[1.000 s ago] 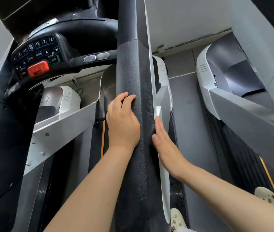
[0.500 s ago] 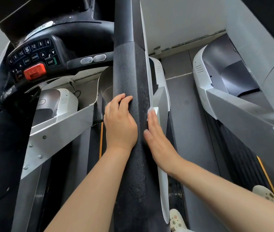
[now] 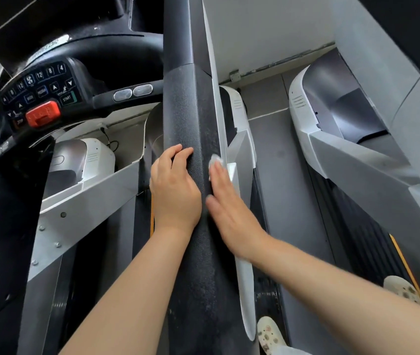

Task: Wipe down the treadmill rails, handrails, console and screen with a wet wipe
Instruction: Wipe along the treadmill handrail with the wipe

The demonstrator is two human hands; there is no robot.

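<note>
Two bare forearms reaching up from the bottom of the view, one each side of a thick black padded handrail [image 3: 191, 226] running straight away, near to far, down the middle.

Left hand [image 3: 175, 190] laid on the rail's left flank, fingers bent over the curve of the padding, gripping it and steadying. Right hand [image 3: 229, 208] flat against the rail's right flank, fingers straight and together, pressing a white wet wipe [image 3: 215, 159] to the padding; only a crumpled corner of the wipe peeking out past the fingertips, the remainder hidden under the palm.

Long axis of the rail in line with both forearms, so any stroke likely to run lengthwise: away toward the smooth upper tube, or back toward the body. Right hand the working one, already on the wipe; left hand level with it, just across the rail. A narrow white trim strip [image 3: 244, 278] touching the rail's right edge, just beside the wiping hand.

Farther off and to the left, the console keypad [image 3: 39, 90] with a red stop button [image 3: 42, 116], well apart from both hands. To the right, a second treadmill [image 3: 357, 155] beyond a strip of grey floor.

Probably mid-handrail, console not yet reached.
</note>
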